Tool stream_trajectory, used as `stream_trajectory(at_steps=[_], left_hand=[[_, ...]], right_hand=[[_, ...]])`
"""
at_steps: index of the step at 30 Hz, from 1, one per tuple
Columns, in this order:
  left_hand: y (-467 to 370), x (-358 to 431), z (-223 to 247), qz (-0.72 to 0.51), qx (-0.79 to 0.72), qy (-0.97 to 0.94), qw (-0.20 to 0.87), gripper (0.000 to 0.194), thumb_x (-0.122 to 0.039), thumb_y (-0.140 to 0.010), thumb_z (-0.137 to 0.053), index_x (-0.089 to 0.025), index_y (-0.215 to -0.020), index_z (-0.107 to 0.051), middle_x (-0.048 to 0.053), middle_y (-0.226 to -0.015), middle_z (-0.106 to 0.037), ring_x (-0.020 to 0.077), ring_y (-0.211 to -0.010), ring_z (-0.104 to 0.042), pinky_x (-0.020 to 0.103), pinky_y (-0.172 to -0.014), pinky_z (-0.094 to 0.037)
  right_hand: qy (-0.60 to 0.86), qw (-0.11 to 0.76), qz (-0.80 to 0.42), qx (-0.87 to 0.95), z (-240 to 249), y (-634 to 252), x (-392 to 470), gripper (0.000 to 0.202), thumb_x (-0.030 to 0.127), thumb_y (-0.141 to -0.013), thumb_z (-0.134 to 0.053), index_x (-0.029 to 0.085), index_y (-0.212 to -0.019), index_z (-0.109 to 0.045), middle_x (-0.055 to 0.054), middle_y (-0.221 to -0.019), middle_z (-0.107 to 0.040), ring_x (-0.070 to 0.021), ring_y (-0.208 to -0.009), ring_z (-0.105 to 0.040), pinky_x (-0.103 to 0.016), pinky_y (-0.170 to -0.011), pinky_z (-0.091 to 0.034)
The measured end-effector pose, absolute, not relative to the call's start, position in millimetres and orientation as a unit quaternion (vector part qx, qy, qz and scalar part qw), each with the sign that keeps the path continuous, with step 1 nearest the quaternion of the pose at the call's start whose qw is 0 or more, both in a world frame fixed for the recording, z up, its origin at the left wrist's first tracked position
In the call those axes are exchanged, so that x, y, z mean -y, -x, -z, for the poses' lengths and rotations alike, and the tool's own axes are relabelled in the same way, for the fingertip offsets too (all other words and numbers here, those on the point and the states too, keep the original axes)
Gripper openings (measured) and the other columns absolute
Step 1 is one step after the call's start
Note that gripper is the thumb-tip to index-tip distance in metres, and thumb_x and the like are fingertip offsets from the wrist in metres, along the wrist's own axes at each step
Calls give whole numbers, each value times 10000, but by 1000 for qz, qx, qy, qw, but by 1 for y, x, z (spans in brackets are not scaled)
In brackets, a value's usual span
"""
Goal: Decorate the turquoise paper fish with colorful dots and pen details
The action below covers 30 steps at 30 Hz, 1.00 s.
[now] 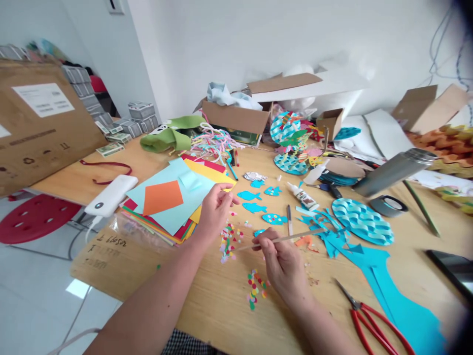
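One thin stick pinched in right hand; left hand loosely curled, contents unclear. Wooden surface strewn with paper dots; white wall behind, tiled floor lower left.

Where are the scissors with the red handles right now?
In the head view, the red-handled scissors lie on the wooden table at the lower right, between your right hand and the big blue paper offcut.

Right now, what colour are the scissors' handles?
The handles are red, best seen in the head view.
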<state>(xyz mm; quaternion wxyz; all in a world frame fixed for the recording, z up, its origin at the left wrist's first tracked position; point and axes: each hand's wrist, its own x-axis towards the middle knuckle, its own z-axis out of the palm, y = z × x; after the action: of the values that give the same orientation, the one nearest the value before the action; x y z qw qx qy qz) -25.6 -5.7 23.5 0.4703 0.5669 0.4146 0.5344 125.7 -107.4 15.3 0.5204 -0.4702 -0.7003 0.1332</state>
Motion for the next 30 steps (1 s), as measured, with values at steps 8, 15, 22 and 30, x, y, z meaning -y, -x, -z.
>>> stream_trajectory(at_steps=[8,15,22,30], left_hand=[[27,8,-27,-574,-417,-534,460,203,-309,-904,-560,-174,-1055,-584,-2,-703,-673,136,-683,-643,210,-594,-464],[25,10,-29,-575,-419,-537,454,170,-278,-907,-554,-173,-1039,-579,-6,-684,-661,135,-677,-638,214,-609,-477],[24,12,-30,-567,-417,-535,467,180,-264,-912,-534,-171,-1060,-580,-5,-699,-660,137,-697,-649,201,-585,-493],[24,12,-29,-562,-424,-539,462,197,-290,-909,-541,-176,-1065,-580,-7,-704,-665,138,-704,-654,207,-605,-490]], right_hand=[[459,497,-142,723,-12,-120,104,238,201,-999,-501,216,-833,-671,-40,-814,-716,-172,-756,-693,-282,-672,-543],[471,466,-139,735,-12,-117,103,231,222,-1011,-479,211,-869,-661,-39,-783,-698,-171,-727,-673,-292,-665,-533],[464,474,-143,735,-10,-116,102,228,207,-1004,-490,206,-851,-659,-38,-782,-700,-171,-734,-674,-296,-674,-536],[496,523,-150,677,-14,-124,103,303,301,-1021,-466,209,-826,-679,-29,-743,-706,-160,-669,-692,-267,-609,-537]])
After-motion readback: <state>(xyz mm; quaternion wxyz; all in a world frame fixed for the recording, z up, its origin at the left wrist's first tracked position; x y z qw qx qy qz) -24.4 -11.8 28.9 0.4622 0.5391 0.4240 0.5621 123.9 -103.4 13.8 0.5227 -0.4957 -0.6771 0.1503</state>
